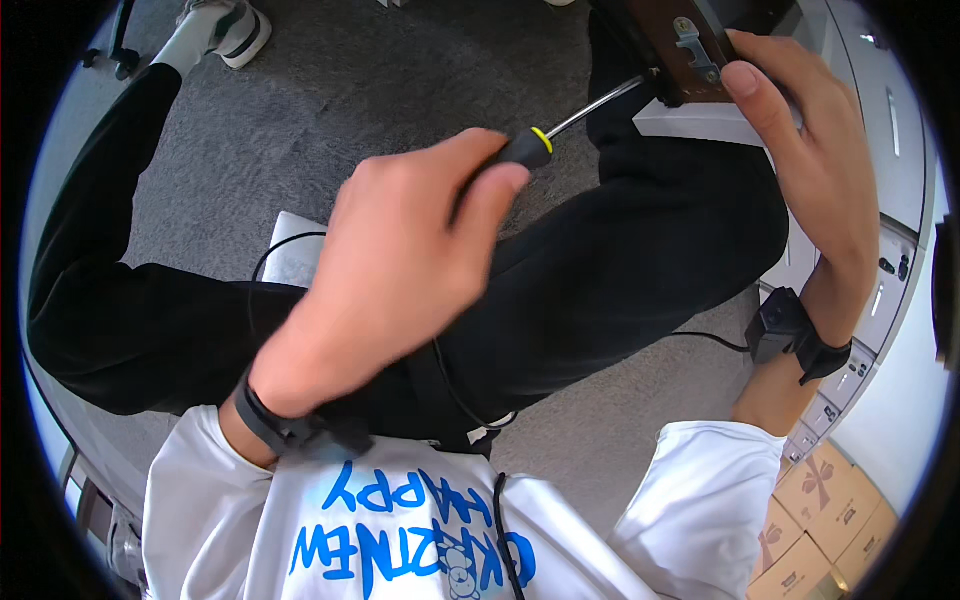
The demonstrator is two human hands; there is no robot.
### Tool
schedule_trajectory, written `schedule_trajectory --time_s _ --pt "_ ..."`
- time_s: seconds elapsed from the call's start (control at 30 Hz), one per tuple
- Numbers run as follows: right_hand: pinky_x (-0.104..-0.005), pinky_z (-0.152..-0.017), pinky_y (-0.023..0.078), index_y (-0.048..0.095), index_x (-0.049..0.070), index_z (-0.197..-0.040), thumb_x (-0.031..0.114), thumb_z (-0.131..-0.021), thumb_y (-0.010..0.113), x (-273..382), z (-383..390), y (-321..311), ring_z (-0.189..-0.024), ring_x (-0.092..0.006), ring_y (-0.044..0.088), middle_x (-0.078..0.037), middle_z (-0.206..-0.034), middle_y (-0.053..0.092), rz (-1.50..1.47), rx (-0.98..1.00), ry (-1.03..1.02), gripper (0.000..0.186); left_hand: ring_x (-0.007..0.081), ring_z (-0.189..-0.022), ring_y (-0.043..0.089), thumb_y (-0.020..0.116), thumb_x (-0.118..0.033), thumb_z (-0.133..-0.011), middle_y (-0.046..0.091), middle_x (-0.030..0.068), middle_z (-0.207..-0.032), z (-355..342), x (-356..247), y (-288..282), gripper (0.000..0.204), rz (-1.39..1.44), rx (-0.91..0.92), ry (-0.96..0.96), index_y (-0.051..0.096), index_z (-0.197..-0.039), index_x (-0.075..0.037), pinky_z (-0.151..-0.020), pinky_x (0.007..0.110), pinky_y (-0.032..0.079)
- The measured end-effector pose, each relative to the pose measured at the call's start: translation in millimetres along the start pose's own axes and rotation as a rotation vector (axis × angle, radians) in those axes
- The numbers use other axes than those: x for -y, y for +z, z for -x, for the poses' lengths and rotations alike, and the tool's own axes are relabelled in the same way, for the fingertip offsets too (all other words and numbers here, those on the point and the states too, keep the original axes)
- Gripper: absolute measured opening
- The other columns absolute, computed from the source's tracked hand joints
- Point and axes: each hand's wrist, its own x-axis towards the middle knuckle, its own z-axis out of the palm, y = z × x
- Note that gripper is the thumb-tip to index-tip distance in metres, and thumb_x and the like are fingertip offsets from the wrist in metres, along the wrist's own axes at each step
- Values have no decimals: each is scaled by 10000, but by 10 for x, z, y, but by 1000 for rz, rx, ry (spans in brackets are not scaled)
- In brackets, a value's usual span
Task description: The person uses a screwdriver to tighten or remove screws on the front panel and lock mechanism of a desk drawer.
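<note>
My left hand (415, 260) is closed around the dark handle of a screwdriver (532, 148) with a yellow ring. Its metal shaft points up and right, and the tip meets a small screw or hole at the side of a dark brown panel (655, 25). A silvery latch plate (690, 45) is fixed on that panel's face. Gripping the panel's right edge is my right hand (815, 130), thumb in front and fingers partly hidden behind. Under the panel lies a white board-like piece (700, 122), close to my right knee.
Grey carpet (300, 110) spreads between my black-trousered legs. White drawers (890, 120) line the right side, with several cardboard boxes (820, 495) at lower right. A white flat object (292, 262) lies near my left leg. Thin black cable (710, 337) runs to the right wrist device (780, 325).
</note>
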Motion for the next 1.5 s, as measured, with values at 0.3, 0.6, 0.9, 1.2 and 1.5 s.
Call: schedule_trajectory --time_s 0.3,0.6,0.9,1.2,1.5 --pt "-322 -781 442 650 26 -1059 430 -853 597 154 34 -22 -882 -275 598 -141 -974 635 101 -19 0 456 139 -694 552 556 -338 -863 581 83 -831 116 80 -92 508 710 70 -186 527 -1237 5 -556 234 444" --pt "-321 -778 446 648 22 -1069 436 -842 613 75 47 51 -890 -276 604 -161 -1004 639 114 -67 -24 474 81 -425 459 421 -270 -945 522 38 -621 8 160 -86 400 829 399 -333 510 -1213 13 -347 208 359" --pt "-322 -801 450 654 25 -1062 402 -852 616 176 9 1 -897 -283 611 -158 -999 647 89 -23 -14 434 160 -713 567 601 -212 -817 570 98 -900 205 -80 -40 468 236 69 -61 524 -1249 -47 -621 278 460" --pt "-324 -777 451 654 10 -1045 321 -854 626 208 -55 21 -870 -279 610 -149 -986 648 58 -77 -83 366 141 -502 566 352 -305 -928 605 182 -877 86 184 47 521 1540 392 -652 414 -1257 94 -355 138 419" --pt "-316 -758 451 660 12 -1035 314 -856 615 191 -43 19 -855 -279 608 -149 -976 649 18 -92 -35 354 122 -661 533 604 -227 -834 581 75 -849 108 85 -17 410 -168 -166 143 560 -1188 -25 -582 262 440"
